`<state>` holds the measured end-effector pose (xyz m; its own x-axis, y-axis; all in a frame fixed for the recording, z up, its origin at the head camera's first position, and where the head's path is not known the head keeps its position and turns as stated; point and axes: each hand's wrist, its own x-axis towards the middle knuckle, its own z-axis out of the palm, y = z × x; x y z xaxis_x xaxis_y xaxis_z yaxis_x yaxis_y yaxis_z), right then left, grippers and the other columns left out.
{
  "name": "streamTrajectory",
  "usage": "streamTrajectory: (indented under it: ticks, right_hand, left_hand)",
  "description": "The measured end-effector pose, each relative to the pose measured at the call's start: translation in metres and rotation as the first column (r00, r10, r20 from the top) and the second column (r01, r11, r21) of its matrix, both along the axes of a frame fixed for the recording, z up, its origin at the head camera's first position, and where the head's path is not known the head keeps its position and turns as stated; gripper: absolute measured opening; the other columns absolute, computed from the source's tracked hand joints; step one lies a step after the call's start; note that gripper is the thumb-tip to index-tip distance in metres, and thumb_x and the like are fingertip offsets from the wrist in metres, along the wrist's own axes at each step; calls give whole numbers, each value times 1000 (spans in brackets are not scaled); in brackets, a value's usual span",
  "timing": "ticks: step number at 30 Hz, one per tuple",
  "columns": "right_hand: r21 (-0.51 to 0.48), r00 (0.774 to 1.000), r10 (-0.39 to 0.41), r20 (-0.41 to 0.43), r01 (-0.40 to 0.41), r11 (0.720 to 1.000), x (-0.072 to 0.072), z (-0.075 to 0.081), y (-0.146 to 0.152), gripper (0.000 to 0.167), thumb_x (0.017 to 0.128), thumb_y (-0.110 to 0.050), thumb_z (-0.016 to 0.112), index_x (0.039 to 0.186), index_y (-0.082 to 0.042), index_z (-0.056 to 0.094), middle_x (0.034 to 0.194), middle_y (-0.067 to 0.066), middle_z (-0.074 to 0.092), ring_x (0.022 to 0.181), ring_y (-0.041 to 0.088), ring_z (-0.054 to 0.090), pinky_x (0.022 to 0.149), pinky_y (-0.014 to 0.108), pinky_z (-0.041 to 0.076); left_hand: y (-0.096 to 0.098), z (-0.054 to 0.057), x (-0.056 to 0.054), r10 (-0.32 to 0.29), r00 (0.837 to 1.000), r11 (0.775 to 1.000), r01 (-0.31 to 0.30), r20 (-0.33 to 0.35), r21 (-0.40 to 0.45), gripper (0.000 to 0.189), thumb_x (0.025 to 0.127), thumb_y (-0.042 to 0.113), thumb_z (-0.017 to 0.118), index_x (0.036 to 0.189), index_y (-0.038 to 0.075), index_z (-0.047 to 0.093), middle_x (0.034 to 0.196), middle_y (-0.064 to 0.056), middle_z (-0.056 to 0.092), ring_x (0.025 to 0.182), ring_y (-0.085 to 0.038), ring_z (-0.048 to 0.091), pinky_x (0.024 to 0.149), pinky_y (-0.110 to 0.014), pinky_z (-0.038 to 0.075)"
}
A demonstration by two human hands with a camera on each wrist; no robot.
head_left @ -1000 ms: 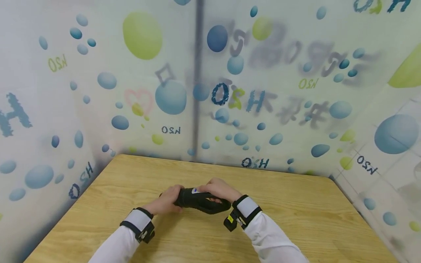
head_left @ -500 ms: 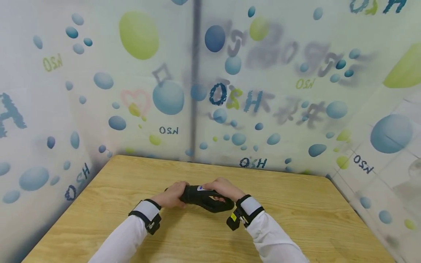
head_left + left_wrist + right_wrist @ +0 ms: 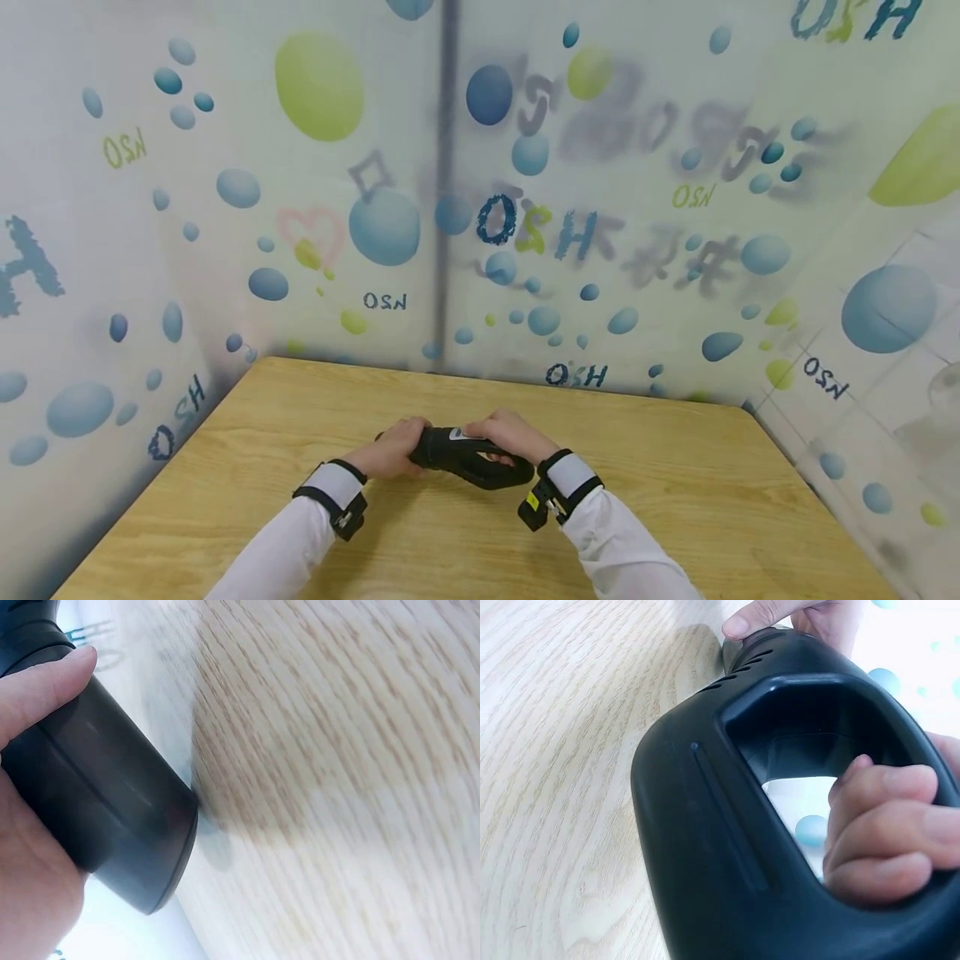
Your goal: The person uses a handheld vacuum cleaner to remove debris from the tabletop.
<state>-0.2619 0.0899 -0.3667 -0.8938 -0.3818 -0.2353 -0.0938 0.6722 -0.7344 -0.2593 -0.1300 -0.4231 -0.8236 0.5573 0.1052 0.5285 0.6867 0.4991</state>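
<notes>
A black handheld vacuum cleaner (image 3: 448,454) lies sideways low over the wooden table, its front part pointing left. My left hand (image 3: 396,448) grips the front cylinder (image 3: 124,787), thumb across the near side. In the left wrist view the slanted front end comes right down at the table surface. My right hand (image 3: 512,435) holds the loop handle, and its fingers (image 3: 889,832) curl through the opening. The right thumb lies on top beside a small pale label (image 3: 457,433). Vent slots (image 3: 739,671) show along the body in the right wrist view.
The wooden table (image 3: 645,492) spreads out around both hands. Behind it and at the sides stand pale curtain-like walls (image 3: 630,183) printed with blue and green drops. Each wrist carries a strapped camera, such as the right one (image 3: 532,507).
Both hands and the handheld vacuum cleaner have shifted slightly to the right since the first frame, with the same grip. Over the last half second they have hardly moved.
</notes>
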Motion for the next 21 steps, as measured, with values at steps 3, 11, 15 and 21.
streamTrajectory:
  ticks: [3,11,15,21]
  right_hand:
    - [2,1000,10,-7,-10,1000,1,0,1,47,86,-37,55,58,1,57,44,-1,42,32,9,34,36,20,31]
    - [45,997,68,-48,-66,997,3,-4,3,51,89,-39,51,63,4,60,45,-2,45,34,10,37,39,21,33]
    - [32,996,40,-77,-37,999,4,-5,5,46,88,-39,52,58,-3,56,44,-3,42,34,9,34,38,20,30]
    - [-31,998,-3,-67,1,1000,4,2,15,43,87,-40,54,60,-7,55,45,-3,40,34,8,31,36,20,29]
  left_hand:
    - [0,-2,0,-7,1000,1000,7,-16,-6,56,70,10,78,112,-2,43,108,-14,51,101,-31,47,88,-46,37]
    - [-2,0,5,-24,997,999,22,-75,-24,54,68,8,79,109,-3,45,105,-15,52,99,-33,48,86,-47,39]
    - [0,-1,5,-28,995,1000,28,-95,-9,55,68,8,79,110,-3,45,106,-15,52,100,-33,48,87,-48,39]
    - [10,1,3,34,990,999,-31,-140,23,59,70,10,78,117,-2,45,114,-16,52,108,-34,47,93,-48,36]
